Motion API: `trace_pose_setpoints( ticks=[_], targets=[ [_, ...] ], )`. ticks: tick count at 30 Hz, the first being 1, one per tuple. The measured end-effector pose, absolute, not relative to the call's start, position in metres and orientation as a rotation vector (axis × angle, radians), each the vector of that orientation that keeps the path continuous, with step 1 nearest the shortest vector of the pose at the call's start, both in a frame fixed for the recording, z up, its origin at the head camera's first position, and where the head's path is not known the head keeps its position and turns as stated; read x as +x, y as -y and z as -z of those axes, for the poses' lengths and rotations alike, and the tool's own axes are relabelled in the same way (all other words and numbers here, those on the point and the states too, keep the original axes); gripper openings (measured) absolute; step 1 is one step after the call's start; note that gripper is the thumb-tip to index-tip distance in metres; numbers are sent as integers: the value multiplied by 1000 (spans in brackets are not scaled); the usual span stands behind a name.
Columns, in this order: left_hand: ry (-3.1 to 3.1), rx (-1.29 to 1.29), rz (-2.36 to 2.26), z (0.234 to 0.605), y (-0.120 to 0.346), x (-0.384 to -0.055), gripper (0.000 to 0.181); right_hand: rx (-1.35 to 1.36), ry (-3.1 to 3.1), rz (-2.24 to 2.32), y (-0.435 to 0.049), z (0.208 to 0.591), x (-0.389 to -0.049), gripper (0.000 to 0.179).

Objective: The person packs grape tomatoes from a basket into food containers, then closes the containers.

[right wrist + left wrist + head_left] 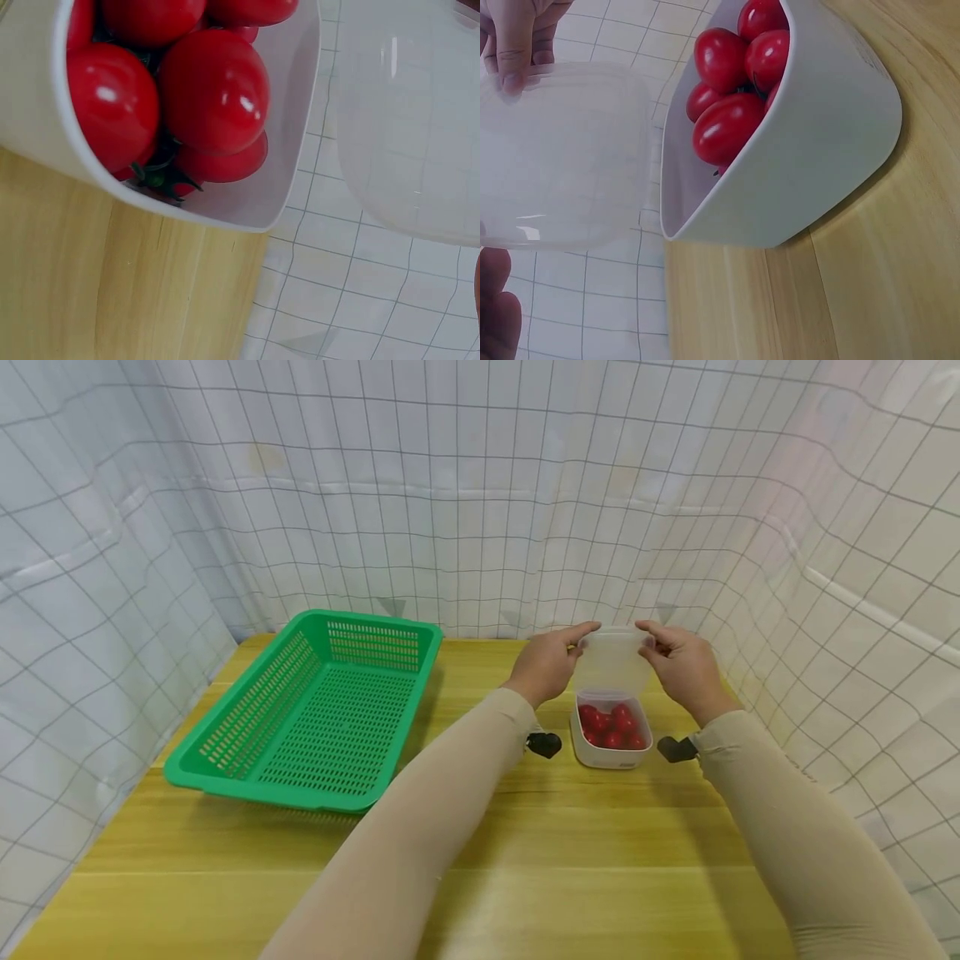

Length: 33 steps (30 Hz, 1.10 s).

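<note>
A translucent plastic lid (615, 662) is held up on edge behind and above a white square container (611, 760). My left hand (547, 662) pinches its left side between thumb and fingers, and my right hand (684, 667) pinches the opposite side. Inside the uncovered container lie several shiny red cherry tomatoes (613, 724). Green stems (161, 178) show among them in the right wrist view. From the left wrist, the lid (562, 157) appears apart from the container's rim, with the right thumb (514, 45) lying over its edge.
To the left, a large green slotted plastic basket (405, 727) rests on the yellow wooden table (570, 860). White grid-patterned sheeting (480, 502) hangs behind the table and along both sides. Each wrist carries a small black device (543, 744).
</note>
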<state>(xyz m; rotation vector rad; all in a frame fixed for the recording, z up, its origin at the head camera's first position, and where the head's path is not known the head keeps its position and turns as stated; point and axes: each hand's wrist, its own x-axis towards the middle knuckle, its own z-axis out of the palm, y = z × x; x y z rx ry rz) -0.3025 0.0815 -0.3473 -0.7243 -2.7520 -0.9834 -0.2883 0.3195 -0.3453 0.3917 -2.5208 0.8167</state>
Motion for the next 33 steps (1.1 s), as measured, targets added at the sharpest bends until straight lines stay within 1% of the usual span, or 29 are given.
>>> trace_pose_setpoints(
  ticks=[19,27,33],
  targets=[
    [2681,-720,954,352,-87,-302,44,387,2369,-830,-324,356,-291,25],
    [2647,-727,978,353,-89,-303,42,334,2368,-870,-326,352,-288,21],
    [2684,-732,997,356,-90,-302,43,335,2382,-867,-330,354,-286,17]
  ],
)
